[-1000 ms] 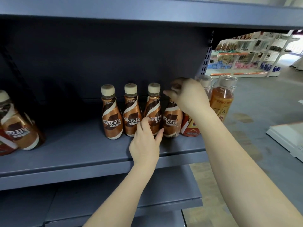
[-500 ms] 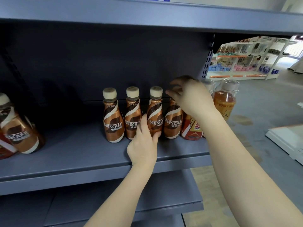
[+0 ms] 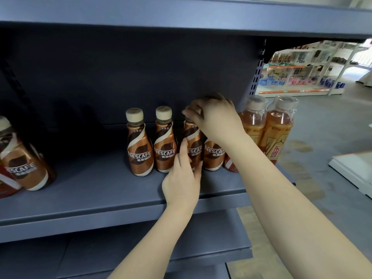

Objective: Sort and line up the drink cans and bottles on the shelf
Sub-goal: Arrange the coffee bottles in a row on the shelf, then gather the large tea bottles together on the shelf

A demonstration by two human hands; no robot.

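Note:
Four brown Nescafé bottles stand in a row on the grey shelf [image 3: 96, 198]. The first bottle [image 3: 140, 146] and second bottle [image 3: 165, 141] show cream caps. My left hand [image 3: 182, 182] wraps the lower body of the third Nescafé bottle [image 3: 194, 147]. My right hand [image 3: 216, 117] reaches over from the right, its fingers pinching that bottle's cap. The fourth bottle [image 3: 213, 156] stands close on the right, its top hidden under my right hand. Two orange tea bottles [image 3: 278, 131] stand at the shelf's right end.
A tilted Nescafé bottle [image 3: 24, 164] sits at the far left with a red-labelled one beside it. A red-labelled bottle [image 3: 229, 165] peeks out behind my right forearm. An upper shelf board [image 3: 181, 15] hangs overhead. A white platform [image 3: 354, 168] lies on the floor at right.
My right hand has shifted left from over the fourth bottle's top to the third bottle's cap. My left hand stays on the third bottle's body. The view has moved slightly closer.

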